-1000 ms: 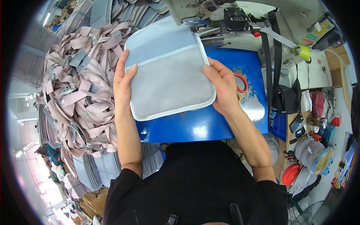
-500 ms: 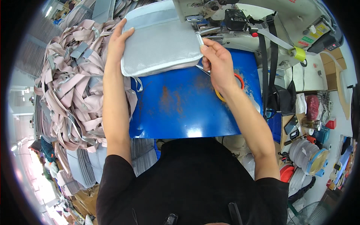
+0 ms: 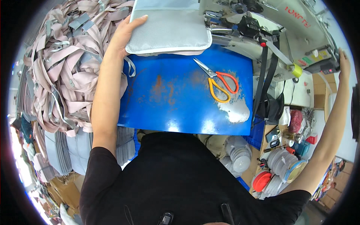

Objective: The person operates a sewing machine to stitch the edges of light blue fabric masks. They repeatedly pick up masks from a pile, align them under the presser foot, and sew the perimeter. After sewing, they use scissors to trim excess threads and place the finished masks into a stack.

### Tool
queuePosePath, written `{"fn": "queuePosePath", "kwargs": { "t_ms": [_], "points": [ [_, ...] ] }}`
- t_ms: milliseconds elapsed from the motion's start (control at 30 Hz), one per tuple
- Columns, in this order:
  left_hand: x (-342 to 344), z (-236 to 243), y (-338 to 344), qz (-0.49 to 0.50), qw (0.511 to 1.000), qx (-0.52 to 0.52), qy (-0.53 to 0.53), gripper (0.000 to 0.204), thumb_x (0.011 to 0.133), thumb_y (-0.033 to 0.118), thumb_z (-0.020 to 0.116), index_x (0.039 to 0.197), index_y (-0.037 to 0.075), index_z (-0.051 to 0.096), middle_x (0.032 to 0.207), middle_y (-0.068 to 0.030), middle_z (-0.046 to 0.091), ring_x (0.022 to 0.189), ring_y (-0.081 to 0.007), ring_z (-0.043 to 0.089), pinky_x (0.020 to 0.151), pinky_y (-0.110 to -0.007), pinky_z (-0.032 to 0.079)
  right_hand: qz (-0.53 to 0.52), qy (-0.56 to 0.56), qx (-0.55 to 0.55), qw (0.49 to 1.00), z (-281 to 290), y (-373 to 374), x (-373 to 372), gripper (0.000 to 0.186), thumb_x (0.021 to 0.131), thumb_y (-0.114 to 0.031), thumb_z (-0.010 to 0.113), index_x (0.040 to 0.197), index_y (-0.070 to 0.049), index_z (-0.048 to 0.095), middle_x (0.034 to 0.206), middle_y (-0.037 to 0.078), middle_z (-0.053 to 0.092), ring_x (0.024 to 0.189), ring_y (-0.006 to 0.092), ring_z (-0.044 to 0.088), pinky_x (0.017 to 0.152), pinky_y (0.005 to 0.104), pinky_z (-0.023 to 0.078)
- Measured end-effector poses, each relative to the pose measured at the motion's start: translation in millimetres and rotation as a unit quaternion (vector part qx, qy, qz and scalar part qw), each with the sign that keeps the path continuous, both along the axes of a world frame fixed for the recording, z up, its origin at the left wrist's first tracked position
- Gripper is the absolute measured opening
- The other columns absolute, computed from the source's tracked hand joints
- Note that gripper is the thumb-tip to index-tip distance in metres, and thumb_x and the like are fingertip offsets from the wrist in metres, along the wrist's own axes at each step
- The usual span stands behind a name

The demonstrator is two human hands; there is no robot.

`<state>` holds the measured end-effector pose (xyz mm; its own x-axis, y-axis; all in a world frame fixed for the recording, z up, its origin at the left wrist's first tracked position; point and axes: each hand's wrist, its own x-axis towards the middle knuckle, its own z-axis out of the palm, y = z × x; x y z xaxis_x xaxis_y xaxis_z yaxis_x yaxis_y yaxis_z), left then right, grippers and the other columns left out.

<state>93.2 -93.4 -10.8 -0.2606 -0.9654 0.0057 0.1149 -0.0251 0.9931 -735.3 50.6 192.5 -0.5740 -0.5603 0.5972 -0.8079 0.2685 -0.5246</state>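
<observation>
My left hand (image 3: 125,35) grips the left edge of a light grey fabric panel (image 3: 170,33) with white edge binding, thumb on top and fingers out of sight beneath. Pinkish material shows under its near edge. The panel's right edge lies by the needle and presser-foot area of a sewing machine (image 3: 296,22). My right hand (image 3: 344,65) reaches out to the far right, at the machine's end beside a dark control box (image 3: 325,67); its fingers are mostly hidden. Scissors (image 3: 213,77) with one red and one orange handle lie slightly spread on the blue table (image 3: 165,112).
A heap of pink and grey fabric strips (image 3: 71,75) rises left of the table, above stacked grey panels (image 3: 78,146). Black straps (image 3: 267,75) hang down by the machine. Thread spools, a red packet and small tools crowd a shelf (image 3: 268,140) at the right.
My right hand has let go of the panel's right edge and swung far right to the machine's end. The scissors are now fully uncovered. My left hand stays on the panel.
</observation>
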Motion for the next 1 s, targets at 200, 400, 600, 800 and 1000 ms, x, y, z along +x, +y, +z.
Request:
{"fn": "queuePosePath", "kwargs": {
  "t_ms": [200, 400, 600, 800, 1000],
  "points": [
    [35, -49, 14, 0.075, 0.995, -0.009, -0.067, 0.055, 0.091, 0.015, 0.079, 0.137, -0.004, 0.057, 0.122, -0.0163, 0.07, 0.105, -0.0229, 0.07, 0.09, -0.036, 0.059, 0.108, -0.313, -0.167, 0.929, -65, -1, 31, 0.044, 0.108, -0.032, 0.055, 0.127, 0.007, 0.064, 0.121, 0.015, 0.069, 0.108, 0.0238, 0.066, 0.1, 0.037, 0.049],
    [74, -125, 47, 0.162, 0.973, 0.007, -0.165, 0.05, 0.09, 0.007, 0.075, 0.136, -0.003, 0.059, 0.119, -0.0142, 0.073, 0.103, -0.0202, 0.071, 0.091, -0.034, 0.056, 0.168, -0.276, -0.291, 0.9, -86, 25, 42, 0.04, 0.111, -0.023, 0.047, 0.127, 0.011, 0.06, 0.121, 0.016, 0.068, 0.108, 0.0237, 0.066, 0.1, 0.0395, 0.05],
    [85, -132, 49, 0.149, 0.983, 0.028, -0.105, 0.046, 0.09, 0.007, 0.073, 0.134, -0.003, 0.061, 0.118, -0.0145, 0.073, 0.102, -0.0206, 0.071, 0.092, -0.034, 0.055, -0.046, 0.063, -0.236, 0.969, -173, 69, 261, 0.041, 0.108, -0.026, 0.055, 0.133, 0.007, 0.062, 0.122, 0.017, 0.068, 0.102, 0.0252, 0.067, 0.094, 0.0379, 0.053],
    [82, -127, 49, 0.135, 0.984, 0.048, -0.108, 0.043, 0.09, 0.009, 0.075, 0.13, -0.003, 0.063, 0.117, -0.0143, 0.073, 0.101, -0.021, 0.071, 0.089, -0.034, 0.055, 0.36, 0.073, 0.316, 0.875, -263, 84, 497, 0.072, 0.078, -0.007, 0.085, 0.143, -0.003, 0.054, 0.106, 0.013, 0.07, 0.096, 0.0298, 0.07, 0.085, 0.0391, 0.056],
    [87, -132, 46, 0.136, 0.985, 0.071, -0.081, 0.044, 0.09, 0.012, 0.077, 0.129, -0.002, 0.064, 0.114, -0.0137, 0.074, 0.099, -0.0207, 0.072, 0.087, -0.033, 0.056, 0.415, -0.41, 0.39, 0.713, -267, 62, 485, 0.087, 0.081, -0.008, 0.083, 0.155, 0.007, 0.038, 0.093, 0.016, 0.07, 0.074, 0.0247, 0.069, 0.073, 0.0314, 0.056]
  ]
}}
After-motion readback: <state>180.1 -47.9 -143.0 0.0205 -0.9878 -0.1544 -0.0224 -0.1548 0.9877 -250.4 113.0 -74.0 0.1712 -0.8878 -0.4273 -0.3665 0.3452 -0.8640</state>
